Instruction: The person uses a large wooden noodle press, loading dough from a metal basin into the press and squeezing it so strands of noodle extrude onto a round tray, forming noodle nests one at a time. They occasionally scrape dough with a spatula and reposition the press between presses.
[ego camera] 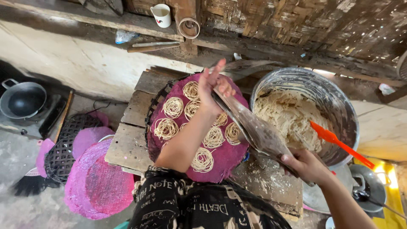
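Hands (214, 87) (306, 164) grip a dough-smeared metal press (254, 127) (fingers closed round both ends, nozzle hidden).

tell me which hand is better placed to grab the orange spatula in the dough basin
Right, probably: the right hand grips the metal press's near end beside the orange spatula, while the left hand is over the noodle tray.

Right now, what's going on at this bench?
A person holds a long metal press tool in both hands: the left hand at its far end, the right hand at its near end. It is held over a round magenta mat on a wooden bench, where about nine coiled noodle nests already lie. Beside it stands a large metal bowl of pale dough with an orange spatula in it. More mats lie on the floor.
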